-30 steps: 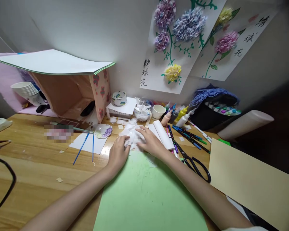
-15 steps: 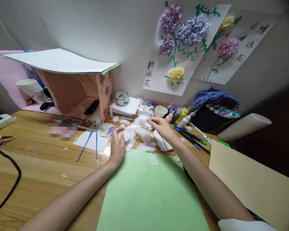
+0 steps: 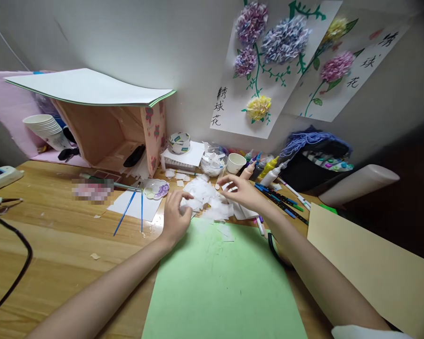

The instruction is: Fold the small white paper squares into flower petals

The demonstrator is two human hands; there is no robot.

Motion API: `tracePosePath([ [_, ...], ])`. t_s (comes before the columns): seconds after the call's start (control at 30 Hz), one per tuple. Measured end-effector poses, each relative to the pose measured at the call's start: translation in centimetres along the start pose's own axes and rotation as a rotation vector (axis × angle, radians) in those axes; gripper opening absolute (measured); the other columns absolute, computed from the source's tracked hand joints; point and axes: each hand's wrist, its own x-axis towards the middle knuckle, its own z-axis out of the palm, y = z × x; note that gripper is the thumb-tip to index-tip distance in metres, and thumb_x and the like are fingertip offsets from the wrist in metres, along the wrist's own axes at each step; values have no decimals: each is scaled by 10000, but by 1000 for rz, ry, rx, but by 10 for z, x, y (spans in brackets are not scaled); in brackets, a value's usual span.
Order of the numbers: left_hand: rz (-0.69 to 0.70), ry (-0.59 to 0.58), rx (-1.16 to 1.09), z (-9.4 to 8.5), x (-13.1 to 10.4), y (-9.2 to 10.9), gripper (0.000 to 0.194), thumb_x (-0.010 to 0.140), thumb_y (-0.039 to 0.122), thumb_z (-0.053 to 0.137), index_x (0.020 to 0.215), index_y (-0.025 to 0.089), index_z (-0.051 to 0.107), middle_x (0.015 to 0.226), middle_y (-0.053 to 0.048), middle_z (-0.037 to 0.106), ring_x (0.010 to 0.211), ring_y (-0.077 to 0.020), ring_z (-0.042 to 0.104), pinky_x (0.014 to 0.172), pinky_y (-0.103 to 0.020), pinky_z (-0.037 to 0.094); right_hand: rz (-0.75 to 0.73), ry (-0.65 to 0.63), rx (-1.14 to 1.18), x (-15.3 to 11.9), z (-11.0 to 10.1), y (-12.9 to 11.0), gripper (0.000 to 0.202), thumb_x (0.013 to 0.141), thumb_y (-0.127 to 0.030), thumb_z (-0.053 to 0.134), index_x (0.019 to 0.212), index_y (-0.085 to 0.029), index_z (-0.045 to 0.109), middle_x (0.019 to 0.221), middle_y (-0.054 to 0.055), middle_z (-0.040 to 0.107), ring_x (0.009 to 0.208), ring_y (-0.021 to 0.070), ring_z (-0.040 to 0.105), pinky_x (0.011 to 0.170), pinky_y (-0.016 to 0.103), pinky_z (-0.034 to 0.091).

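A loose heap of white paper scraps lies on the table, just past the far edge of a green sheet. At the heap's left side is my left hand, fingers apart and curved toward the scraps. My right hand hovers at the right side with thumb and fingers parted and nothing between them. A few thin scraps rest on the green sheet's far part. Behind the heap stands a clear bowl filled with more white scraps.
Blue brushes and a paint palette lie left of the heap. A paper cup, paint bottles and several pens are at the right. A pink box stands back left; a cream board lies at right.
My right hand has let go of the scraps it was pinching and opened. My left hand has moved slightly right. The heap now lies flatter and closer together.
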Motion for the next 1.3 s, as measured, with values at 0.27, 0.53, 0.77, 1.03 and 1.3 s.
tracePosePath([
  [0.27, 210, -526, 164, 5, -10, 7, 192, 728, 139, 480, 709, 193, 663, 671, 7, 625, 627, -131, 556, 601, -253, 384, -29, -765, -189, -27, 10, 18, 278, 756, -319, 621, 984, -165, 660, 807, 31, 664, 717, 148, 597, 642, 241, 459],
  [0.53, 334, -364, 166, 4, -7, 5, 241, 789, 157, 454, 945, 181, 635, 987, -75, 629, 925, -201, 567, 801, -333, 441, -191, -181, -143, -31, 10, 22, 233, 876, -241, 430, 995, -211, 628, 1048, 55, 619, 984, 182, 568, 871, 315, 433],
  [0.77, 629, -737, 138, 2, -13, 19, 311, 815, 191, 444, 1081, 211, 604, 1030, -60, 648, 930, -192, 577, 806, -322, 446, 285, 228, -487, -41, -10, 59, 295, 776, -299, 555, 1004, -114, 587, 1018, 173, 623, 943, 291, 573, 785, 365, 404],
  [1.03, 529, -582, 352, 6, -15, 13, 374, 877, 236, 409, 1234, 203, 511, 1282, -98, 539, 1148, -268, 500, 939, -448, 415, 303, 242, -317, -41, -11, 50, 254, 697, -318, 613, 870, -132, 614, 942, 140, 660, 880, 282, 597, 699, 315, 412],
  [1.3, 685, -896, 340, 14, -10, 33, 437, 921, 252, 349, 1356, 280, 387, 1350, -28, 504, 1192, -210, 500, 1007, -398, 396, 170, 393, 52, -110, -100, 78, 412, 709, -293, 554, 1098, -160, 525, 1104, 78, 636, 1009, 217, 588, 831, 313, 465],
])
